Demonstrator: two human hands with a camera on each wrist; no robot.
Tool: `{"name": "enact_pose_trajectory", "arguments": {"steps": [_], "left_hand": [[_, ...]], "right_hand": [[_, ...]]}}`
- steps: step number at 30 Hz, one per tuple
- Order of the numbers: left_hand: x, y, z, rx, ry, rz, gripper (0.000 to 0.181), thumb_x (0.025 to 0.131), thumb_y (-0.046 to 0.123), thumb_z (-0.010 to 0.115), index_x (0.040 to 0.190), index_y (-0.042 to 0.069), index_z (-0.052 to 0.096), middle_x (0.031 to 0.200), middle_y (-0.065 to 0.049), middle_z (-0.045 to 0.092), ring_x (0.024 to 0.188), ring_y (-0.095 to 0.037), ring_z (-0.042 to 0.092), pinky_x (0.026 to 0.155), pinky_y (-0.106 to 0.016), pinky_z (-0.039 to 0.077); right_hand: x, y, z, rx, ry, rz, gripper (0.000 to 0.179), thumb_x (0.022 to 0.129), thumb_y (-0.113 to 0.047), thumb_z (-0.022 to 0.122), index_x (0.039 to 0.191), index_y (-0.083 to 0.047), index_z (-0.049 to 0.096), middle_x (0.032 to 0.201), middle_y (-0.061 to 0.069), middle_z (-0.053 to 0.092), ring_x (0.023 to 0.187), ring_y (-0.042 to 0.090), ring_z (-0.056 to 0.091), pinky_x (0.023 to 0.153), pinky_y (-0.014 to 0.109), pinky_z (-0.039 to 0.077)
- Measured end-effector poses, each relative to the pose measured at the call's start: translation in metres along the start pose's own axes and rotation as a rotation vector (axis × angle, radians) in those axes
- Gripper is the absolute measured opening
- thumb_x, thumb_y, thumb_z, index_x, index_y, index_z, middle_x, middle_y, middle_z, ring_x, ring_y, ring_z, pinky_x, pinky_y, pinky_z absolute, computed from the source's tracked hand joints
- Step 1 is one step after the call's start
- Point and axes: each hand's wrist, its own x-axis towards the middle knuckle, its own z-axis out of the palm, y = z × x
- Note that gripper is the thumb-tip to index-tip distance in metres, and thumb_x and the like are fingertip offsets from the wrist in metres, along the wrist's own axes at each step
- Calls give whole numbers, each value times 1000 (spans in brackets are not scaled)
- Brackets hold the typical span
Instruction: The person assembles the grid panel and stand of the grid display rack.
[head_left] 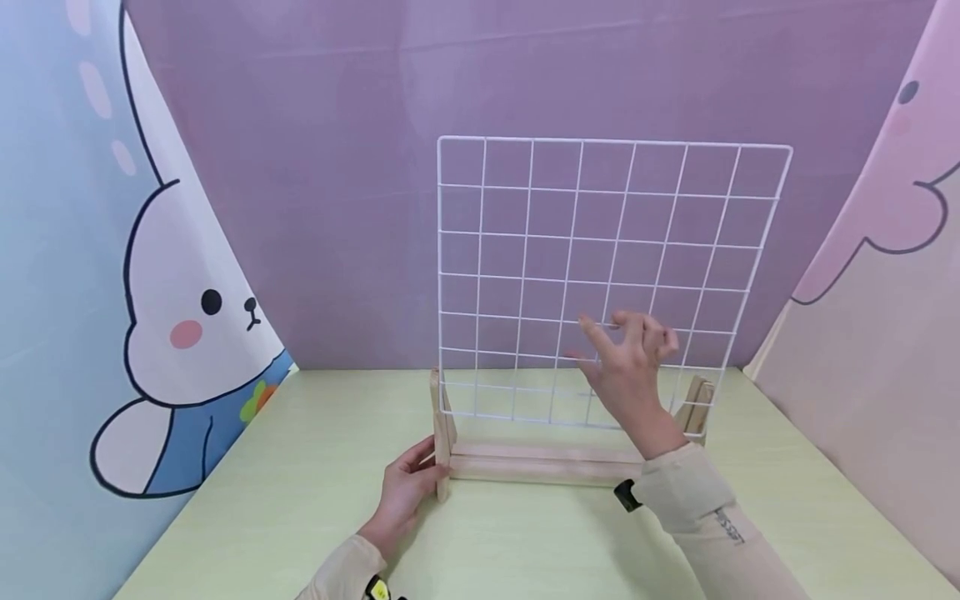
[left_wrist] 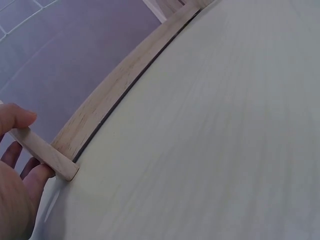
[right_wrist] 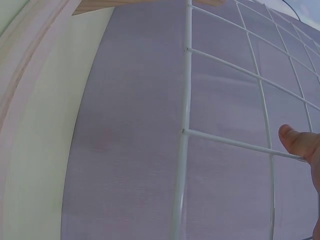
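Observation:
A white wire grid panel (head_left: 551, 236) stands upright, leaning slightly, with its lower edge between the two side posts of a wooden stand (head_left: 543, 468). My left hand (head_left: 405, 492) grips the stand's left post (left_wrist: 47, 152), with the thumb on the near side and fingers around the far side. In front of the lower right part of the grid is my right hand (head_left: 628, 367), its thumb and index finger spread and the other fingers bent. In the right wrist view its thumb (right_wrist: 296, 141) overlaps a horizontal wire; the other fingers are mostly hidden there.
The stand rests on a pale yellow-green table (head_left: 300, 467). Behind rises a purple backdrop (head_left: 322, 167), with cartoon-printed panels, one on the left (head_left: 60, 292) and one on the right (head_left: 885, 350). The right post (head_left: 699, 404) stands close beside my right wrist.

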Motion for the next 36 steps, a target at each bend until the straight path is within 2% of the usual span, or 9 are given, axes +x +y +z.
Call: {"name": "enact_pose_trajectory", "arguments": {"steps": [14,19,27,36], "left_hand": [[-4,1,3,-4,15,-15,60,80,-11,70,137,-2,54,141,-25,52,121,-35,57,95,-41,52],[-5,1,4,-9,13,-10,61,80,-12,70,138,-2,53,140,-26,52,121,-34,57,94,-41,53],[-5,0,4,-30,12,-8,61,80,-12,69,138,-3,53,139,-25,54,117,-28,60,90,-34,55],[-5,0,4,-20,7,-9,61,80,-11,69,138,-3,53,140,-25,53,119,-30,58,92,-36,54]], "right_hand": [[10,4,-2,-5,15,4,49,69,-14,88,113,-13,65,105,27,49,100,44,33,89,68,15],[14,4,-2,-10,41,-3,49,68,-15,88,111,-13,67,104,25,50,100,43,33,89,67,16],[23,6,-2,-17,69,-20,49,67,-16,88,111,-13,68,103,25,50,100,42,33,88,66,17],[33,5,-3,-14,74,-29,47,68,-17,88,110,-11,69,102,24,49,100,42,32,89,66,15]]}}
